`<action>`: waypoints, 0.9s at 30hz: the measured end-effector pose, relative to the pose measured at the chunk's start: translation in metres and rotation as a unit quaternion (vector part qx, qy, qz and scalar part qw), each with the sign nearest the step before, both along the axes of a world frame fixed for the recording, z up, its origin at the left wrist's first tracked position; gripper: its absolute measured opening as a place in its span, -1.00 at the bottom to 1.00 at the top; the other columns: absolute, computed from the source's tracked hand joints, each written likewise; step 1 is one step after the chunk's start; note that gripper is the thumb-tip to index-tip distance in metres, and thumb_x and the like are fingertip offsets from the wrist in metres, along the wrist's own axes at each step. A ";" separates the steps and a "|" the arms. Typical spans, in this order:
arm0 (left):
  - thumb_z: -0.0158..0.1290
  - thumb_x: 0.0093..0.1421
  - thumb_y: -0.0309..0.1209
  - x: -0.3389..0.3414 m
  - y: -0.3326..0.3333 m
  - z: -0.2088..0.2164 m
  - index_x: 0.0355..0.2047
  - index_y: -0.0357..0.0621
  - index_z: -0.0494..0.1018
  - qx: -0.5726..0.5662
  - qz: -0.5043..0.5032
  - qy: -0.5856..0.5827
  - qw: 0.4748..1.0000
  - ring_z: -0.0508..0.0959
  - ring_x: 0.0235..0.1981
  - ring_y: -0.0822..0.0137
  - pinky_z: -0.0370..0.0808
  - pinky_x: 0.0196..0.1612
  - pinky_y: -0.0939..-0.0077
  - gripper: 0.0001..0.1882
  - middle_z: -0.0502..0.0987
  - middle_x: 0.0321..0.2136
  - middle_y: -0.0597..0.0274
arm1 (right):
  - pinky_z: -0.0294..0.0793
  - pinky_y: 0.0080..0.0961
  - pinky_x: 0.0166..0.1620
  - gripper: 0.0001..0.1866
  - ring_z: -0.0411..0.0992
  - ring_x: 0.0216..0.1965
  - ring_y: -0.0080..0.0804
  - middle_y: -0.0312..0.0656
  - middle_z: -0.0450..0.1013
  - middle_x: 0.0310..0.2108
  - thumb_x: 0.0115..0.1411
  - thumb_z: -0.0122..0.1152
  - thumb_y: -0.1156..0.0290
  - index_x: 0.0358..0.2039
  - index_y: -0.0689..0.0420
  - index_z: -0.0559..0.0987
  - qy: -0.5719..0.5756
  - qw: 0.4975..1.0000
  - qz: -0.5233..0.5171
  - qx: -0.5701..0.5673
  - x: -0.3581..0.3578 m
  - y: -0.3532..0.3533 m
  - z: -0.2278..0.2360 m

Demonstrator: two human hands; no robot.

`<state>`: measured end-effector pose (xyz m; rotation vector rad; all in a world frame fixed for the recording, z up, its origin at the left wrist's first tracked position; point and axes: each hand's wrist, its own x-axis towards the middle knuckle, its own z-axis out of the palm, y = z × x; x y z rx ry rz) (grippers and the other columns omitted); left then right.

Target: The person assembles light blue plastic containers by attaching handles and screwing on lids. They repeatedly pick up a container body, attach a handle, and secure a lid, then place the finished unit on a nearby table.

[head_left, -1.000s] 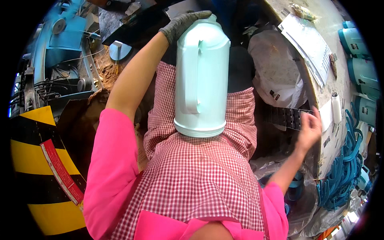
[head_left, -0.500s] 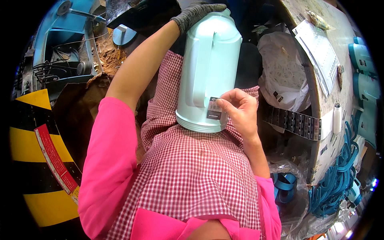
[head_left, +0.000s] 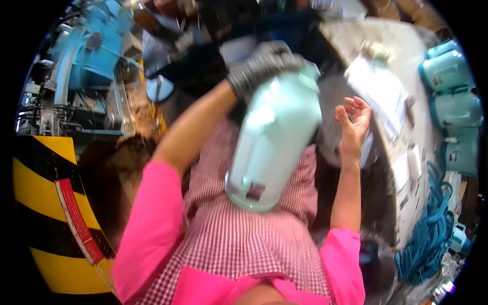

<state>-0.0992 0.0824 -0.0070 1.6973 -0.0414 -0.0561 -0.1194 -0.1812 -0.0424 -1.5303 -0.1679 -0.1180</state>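
Observation:
A pale mint-green plastic jug (head_left: 277,137) with a side handle leans across my lap, its top end tilted away to the right. My left hand (head_left: 267,66), in a dark grey glove, grips its top end; the fingers are smeared by motion. A small dark label (head_left: 255,191) shows low on the jug's wall, near its round base. My bare right hand (head_left: 354,121) is raised to the right of the jug, apart from it, with bent fingers spread and nothing seen in them.
On the right, a worn table (head_left: 406,203) bears paper sheets (head_left: 378,94) and a white roll (head_left: 414,161). Several similar jugs (head_left: 455,109) stand beyond it, near a heap of blue plastic straps (head_left: 427,234). Left are a yellow-black striped panel (head_left: 40,183) and blue machinery (head_left: 99,63).
My right hand has left the label and moved up and right, its fingers opening. The jug has tilted rightward and come nearer, with my left hand still on its top. The view has shifted.

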 end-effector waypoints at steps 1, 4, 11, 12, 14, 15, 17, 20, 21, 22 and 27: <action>0.27 0.09 -0.27 0.005 -0.016 0.005 -0.31 -0.15 0.49 0.011 0.006 -0.090 0.996 0.48 -0.39 0.52 0.46 -0.23 0.55 -0.73 0.52 -0.43 0.34 | 0.33 -0.53 -0.01 -0.32 0.34 -0.07 -0.44 -0.20 0.35 -0.08 -0.05 0.51 0.16 0.00 0.16 0.37 0.014 0.988 0.128 0.090 0.024 0.012 0.014; 0.28 0.09 -0.37 0.000 -0.050 0.055 -0.18 -0.18 0.38 0.029 0.098 -0.181 0.978 0.56 -0.26 0.44 0.51 -0.17 0.51 -0.64 0.54 -0.36 0.23 | 0.29 -0.45 0.10 -0.12 0.33 0.04 -0.31 -0.13 0.34 0.04 -0.19 0.45 0.17 0.17 0.18 0.34 0.093 0.962 0.251 0.059 0.049 0.025 0.067; 0.22 0.04 -0.19 0.093 0.074 0.178 -0.04 0.09 0.42 0.580 0.364 -0.455 0.570 0.21 0.24 -0.20 0.28 0.16 -0.05 -0.55 0.10 0.26 -0.11 | 0.39 -0.30 0.09 0.06 0.35 0.04 -0.22 -0.20 0.33 -0.04 -0.35 0.67 0.08 0.14 0.19 0.30 -0.233 0.971 0.024 0.044 0.042 -0.077 0.163; 0.23 0.01 -0.20 0.112 0.094 0.188 -0.13 0.05 0.49 0.636 0.343 -0.450 0.525 0.13 0.28 -0.20 0.21 0.21 -0.09 -0.60 0.08 0.28 -0.14 | 0.33 -0.36 0.11 0.07 0.33 0.03 -0.27 -0.22 0.32 -0.06 -0.40 0.69 0.01 0.11 0.17 0.32 -0.253 0.966 0.014 -0.044 0.042 -0.088 0.162; 0.24 -0.02 -0.20 0.145 0.117 0.201 -0.21 0.05 0.56 0.665 0.309 -0.476 0.486 0.11 0.31 -0.17 0.23 0.21 -0.07 -0.66 0.06 0.29 -0.16 | 0.23 -0.42 0.12 0.04 0.29 -0.01 -0.33 -0.25 0.30 -0.09 -0.44 0.70 -0.01 0.05 0.13 0.35 -0.256 0.966 -0.015 -0.044 0.046 -0.098 0.153; 0.23 -0.03 -0.22 0.140 0.107 0.207 -0.27 0.02 0.58 0.681 0.301 -0.438 0.503 0.15 0.29 -0.17 0.25 0.21 -0.05 -0.71 0.11 0.27 -0.18 | 0.21 -0.35 0.19 0.02 0.29 0.07 -0.27 -0.19 0.32 -0.01 -0.44 0.70 0.00 0.04 0.12 0.36 -0.283 0.957 -0.033 -0.053 0.051 -0.109 0.149; 0.22 -0.02 -0.29 0.128 0.099 0.210 -0.16 -0.10 0.53 0.597 0.290 -0.495 0.561 0.29 0.20 -0.14 0.31 0.17 -0.03 -0.62 0.26 0.18 -0.14 | 0.16 -0.30 0.25 0.02 0.27 0.14 -0.22 -0.14 0.32 0.06 -0.42 0.69 0.02 0.06 0.12 0.36 -0.305 0.950 -0.061 -0.044 0.060 -0.106 0.148; 0.20 -0.02 -0.34 0.074 0.032 0.205 -0.02 -0.21 0.44 0.533 0.184 -0.650 0.509 0.42 0.08 -0.10 0.40 0.12 0.02 -0.48 0.38 0.08 -0.05 | 0.10 -0.22 0.32 -0.03 0.23 0.22 -0.15 -0.07 0.33 0.14 -0.34 0.67 0.10 0.08 0.14 0.35 -0.342 0.932 -0.106 -0.063 0.087 -0.109 0.144; 0.20 -0.02 -0.33 0.040 0.008 0.204 -0.01 -0.24 0.43 0.531 0.147 -0.647 0.527 0.44 0.07 -0.10 0.42 0.12 0.05 -0.47 0.39 0.07 -0.04 | 0.11 -0.22 0.32 -0.05 0.24 0.21 -0.16 -0.07 0.33 0.13 -0.31 0.66 0.14 0.08 0.15 0.35 -0.331 0.936 -0.110 -0.043 0.102 -0.107 0.140; 0.20 -0.03 -0.32 0.004 -0.015 0.205 -0.01 -0.26 0.42 0.527 0.113 -0.642 0.546 0.45 0.06 -0.09 0.44 0.11 0.08 -0.45 0.39 0.06 -0.03 | 0.12 -0.23 0.31 -0.07 0.25 0.21 -0.16 -0.07 0.33 0.13 -0.29 0.65 0.18 0.08 0.17 0.34 -0.320 0.940 -0.112 -0.028 0.115 -0.101 0.140; 0.22 -0.01 -0.26 -0.178 0.025 0.231 -0.16 -0.18 0.51 0.405 0.046 -0.503 0.762 0.48 0.04 -0.12 0.46 0.08 0.14 -0.59 0.43 0.04 -0.20 | 0.20 -0.29 0.26 -0.17 0.28 0.14 -0.25 -0.11 0.34 0.10 -0.20 0.58 0.39 0.10 0.18 0.35 -0.358 0.926 -0.050 0.114 0.156 -0.037 0.178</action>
